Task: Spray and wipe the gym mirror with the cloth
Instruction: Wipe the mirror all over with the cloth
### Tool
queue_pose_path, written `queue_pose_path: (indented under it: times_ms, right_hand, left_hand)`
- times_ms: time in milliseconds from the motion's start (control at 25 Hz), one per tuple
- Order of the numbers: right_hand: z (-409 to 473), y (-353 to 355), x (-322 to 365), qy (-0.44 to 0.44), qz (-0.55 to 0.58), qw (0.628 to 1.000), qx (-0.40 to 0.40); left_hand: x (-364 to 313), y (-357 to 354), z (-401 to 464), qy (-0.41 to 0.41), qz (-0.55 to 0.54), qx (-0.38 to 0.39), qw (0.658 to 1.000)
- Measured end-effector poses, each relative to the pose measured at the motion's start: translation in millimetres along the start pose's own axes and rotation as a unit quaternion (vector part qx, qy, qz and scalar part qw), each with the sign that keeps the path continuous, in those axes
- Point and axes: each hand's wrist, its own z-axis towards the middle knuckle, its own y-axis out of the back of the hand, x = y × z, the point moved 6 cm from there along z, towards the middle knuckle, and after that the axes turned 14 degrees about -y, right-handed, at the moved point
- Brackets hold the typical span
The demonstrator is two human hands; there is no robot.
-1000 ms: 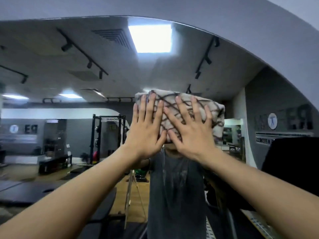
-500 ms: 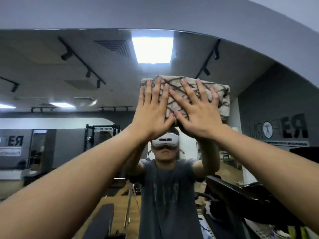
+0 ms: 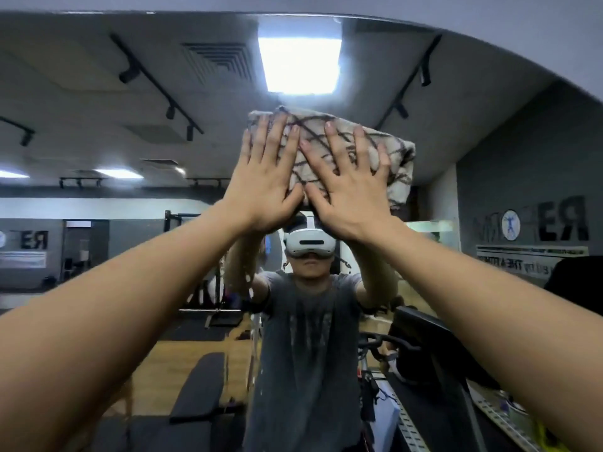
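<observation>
A folded beige cloth (image 3: pixel 396 161) with dark criss-cross lines lies flat against the gym mirror (image 3: pixel 98 132), high up near its top edge. My left hand (image 3: pixel 266 177) presses on the cloth's left part with straight fingers. My right hand (image 3: pixel 349 187) presses on its middle, fingers spread and straight. Both arms reach up and forward. Streaks and drips of liquid show on the glass below the cloth. No spray bottle is in view.
The mirror reflects a person in a grey shirt and white headset (image 3: pixel 308 244), a weight bench (image 3: pixel 199 389), a rack, an exercise bike (image 3: pixel 421 347) at the right and ceiling lights. The grey wall (image 3: pixel 489 14) runs above the mirror's top edge.
Both hands have slid the cloth up the mirror, from in front of the reflected face to well above it. The view has tilted up with them.
</observation>
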Motion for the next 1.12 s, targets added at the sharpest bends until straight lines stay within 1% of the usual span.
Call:
queue_pose_path:
  times_ms: [120, 200, 240, 320, 360, 440, 520, 600, 720, 800, 920, 1040, 1120]
  right_hand:
    - [-103.6, -27.2, 43.5, 0.063, 0.006, 0.998, 0.023]
    - [-169.1, -38.3, 50.2, 0.093, 0.012, 0.995, 0.044]
    - [-192.2, -41.1, 42.9, 0.097, 0.009, 0.994, 0.046]
    - [-213.7, -40.2, 12.8, 0.091, -0.002, 0.995, 0.034]
    - [-213.2, -37.3, -6.6, 0.080, -0.013, 0.996, 0.027]
    - [-198.7, -31.2, -43.9, 0.045, -0.032, 0.998, 0.015]
    - [-177.9, -28.0, -68.3, -0.002, -0.036, 0.999, 0.010]
    - [-164.0, -25.3, -70.3, -0.051, -0.029, 0.998, 0.000]
    - [-148.9, -29.0, -25.7, -0.110, -0.013, 0.993, -0.030]
    - [-132.7, -34.3, 33.4, -0.113, -0.002, 0.992, -0.047]
    - [-93.7, -43.0, 145.5, -0.065, 0.021, 0.996, -0.053]
    - [-55.8, -53.1, 268.4, -0.018, 0.044, 0.997, -0.056]
    - [-37.7, -57.7, 340.7, 0.022, 0.053, 0.997, -0.044]
  left_hand:
    - [-36.6, -13.4, -118.4, 0.030, -0.014, 0.008, 0.999]
    - [-74.5, -23.6, -180.8, 0.055, -0.040, 0.021, 0.997]
    - [-94.7, -29.7, -196.9, 0.060, -0.050, 0.023, 0.997]
    - [-129.4, -43.3, -191.9, 0.062, -0.066, 0.031, 0.995]
    - [-143.6, -48.0, -174.5, 0.069, -0.076, 0.031, 0.994]
    - [-163.1, -53.0, -129.5, 0.087, -0.089, 0.005, 0.992]
    - [-168.0, -53.9, -88.4, 0.089, -0.093, -0.019, 0.991]
    - [-161.8, -51.6, -67.1, 0.058, -0.079, -0.043, 0.994]
    - [-118.7, -42.4, -76.7, -0.007, -0.061, -0.069, 0.996]
    - [-61.8, -32.9, -98.9, -0.006, -0.055, -0.078, 0.995]
    - [48.0, -12.8, -148.3, 0.020, -0.020, -0.075, 0.997]
    - [164.2, 12.2, -213.3, 0.047, 0.014, -0.054, 0.997]
    - [226.4, 27.3, -252.6, 0.070, 0.039, -0.034, 0.996]
